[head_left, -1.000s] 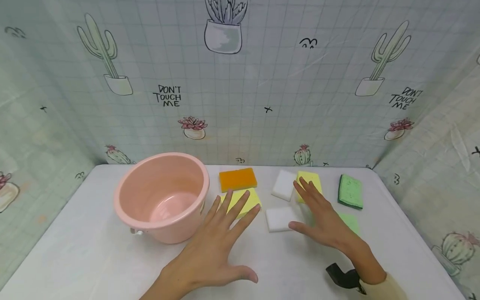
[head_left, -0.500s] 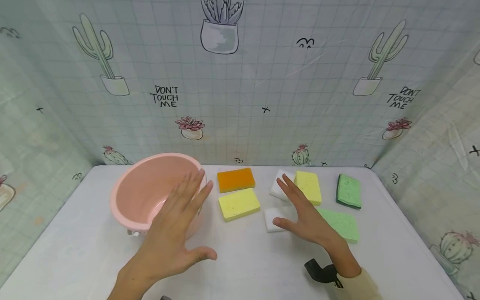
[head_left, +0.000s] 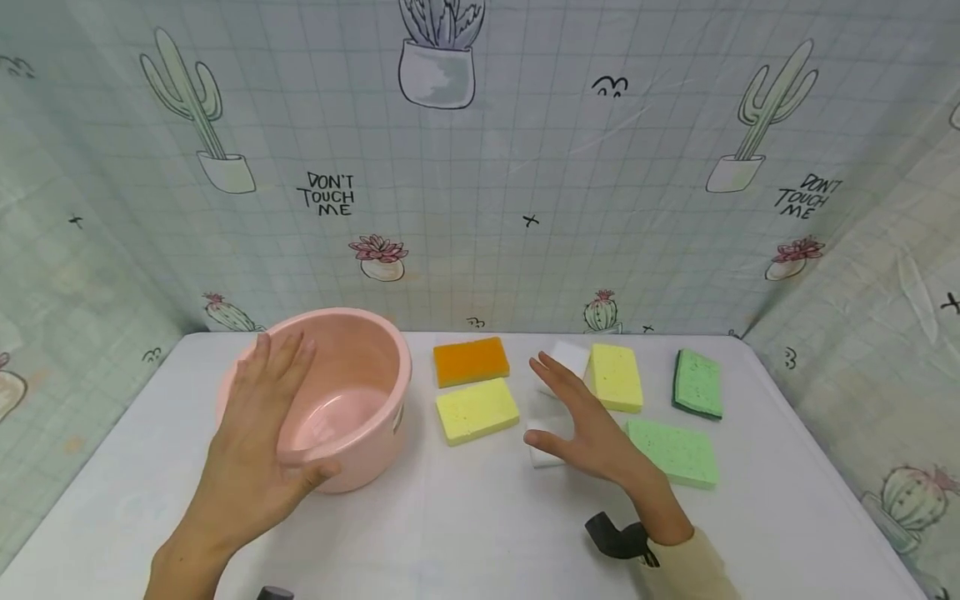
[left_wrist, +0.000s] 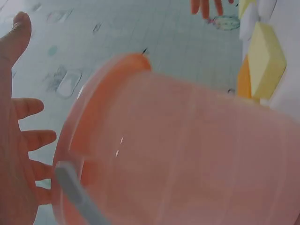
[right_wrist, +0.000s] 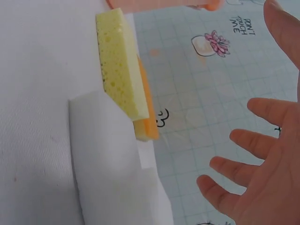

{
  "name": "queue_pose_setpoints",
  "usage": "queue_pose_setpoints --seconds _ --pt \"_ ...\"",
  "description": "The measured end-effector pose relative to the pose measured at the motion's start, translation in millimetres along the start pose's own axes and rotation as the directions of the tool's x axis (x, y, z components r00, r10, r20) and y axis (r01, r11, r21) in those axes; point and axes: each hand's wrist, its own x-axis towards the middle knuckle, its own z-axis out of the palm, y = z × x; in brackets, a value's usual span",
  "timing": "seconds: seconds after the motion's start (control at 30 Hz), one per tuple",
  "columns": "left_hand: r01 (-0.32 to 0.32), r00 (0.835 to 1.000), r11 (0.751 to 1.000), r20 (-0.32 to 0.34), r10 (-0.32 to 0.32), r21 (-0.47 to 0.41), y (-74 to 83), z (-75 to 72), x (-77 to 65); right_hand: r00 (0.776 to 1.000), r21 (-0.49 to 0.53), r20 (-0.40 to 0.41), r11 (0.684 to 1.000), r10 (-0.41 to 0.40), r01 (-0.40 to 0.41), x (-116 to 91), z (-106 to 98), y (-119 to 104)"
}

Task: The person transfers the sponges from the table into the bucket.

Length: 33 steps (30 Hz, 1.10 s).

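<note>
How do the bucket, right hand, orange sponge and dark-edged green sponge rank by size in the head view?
Bucket
Right hand
Orange sponge and dark-edged green sponge: too alike to rank

Curtained-off spot, room type unclear, cactus-print cloth [head_left: 480,175] on three sides, white table [head_left: 465,525]

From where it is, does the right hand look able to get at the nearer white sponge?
Probably yes: the right hand holds nothing and is raised close by the nearer white sponge, and the right wrist view shows nothing lying on it or between them.
</note>
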Motion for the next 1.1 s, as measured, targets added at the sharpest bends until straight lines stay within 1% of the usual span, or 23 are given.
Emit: queue_pose_setpoints --seconds 0.1,0.17,0.23,0.43,0.57,0.73,0.8,0.83,0.9,0.97,1.03,1.1 --pt "0.042 0.997 0.999 -0.056 -0.043 -0.017 -11.0 -7.3 -4.7 1.000 0.008 0.003 1.000 -0.015 0.015 4.8 2.7 0.0" --pt "0.057 0.994 0.998 -0.091 -0.060 -0.037 -17.3 -11.2 -7.5 1.000 0.013 0.003 1.000 -0.027 0.027 7.5 4.2 -0.1" --pt "0.075 0.991 0.996 -0.104 -0.080 -0.051 -22.4 -13.8 -9.4 0.999 0.015 -0.002 0.999 -0.038 0.038 10.6 5.5 -0.4" --pt "0.129 0.988 0.990 -0.083 -0.133 -0.053 -34.2 -15.4 -11.7 0.999 0.033 -0.002 0.999 -0.033 0.034 17.6 9.8 -3.3" --pt "0.174 0.982 0.983 -0.067 -0.178 -0.057 -42.2 -14.0 -15.2 1.000 0.046 -0.002 0.999 -0.022 0.022 22.3 15.3 -3.1" --pt "0.202 0.975 0.975 -0.076 -0.209 -0.097 -54.7 -9.6 -21.9 1.000 0.049 0.010 0.999 0.015 -0.015 28.2 27.4 4.9" --pt "0.222 0.970 0.968 -0.073 -0.231 -0.120 -58.9 -8.5 -24.5 1.000 0.036 0.020 0.999 0.024 -0.025 29.0 31.9 9.6" --pt "0.242 0.965 0.961 -0.066 -0.252 -0.135 -60.5 -8.3 -25.6 0.999 0.025 0.021 0.999 0.028 -0.029 29.0 33.7 12.1" --pt "0.295 0.950 0.940 -0.046 -0.307 -0.172 -63.0 -8.4 -27.8 1.000 0.012 0.012 1.000 0.026 -0.026 28.3 36.4 16.7" --pt "0.346 0.932 0.911 -0.027 -0.361 -0.224 -64.6 -8.5 -29.6 1.000 0.015 -0.002 1.000 0.011 -0.011 27.8 38.5 20.6" --pt "0.392 0.912 0.875 -0.009 -0.411 -0.283 -66.0 -8.3 -31.2 1.000 0.026 -0.010 1.000 -0.001 0.002 27.6 40.7 23.8" --pt "0.419 0.897 0.848 0.002 -0.442 -0.324 -67.2 -7.7 -32.4 1.000 0.044 -0.006 0.999 -0.009 0.009 27.8 43.0 26.1"
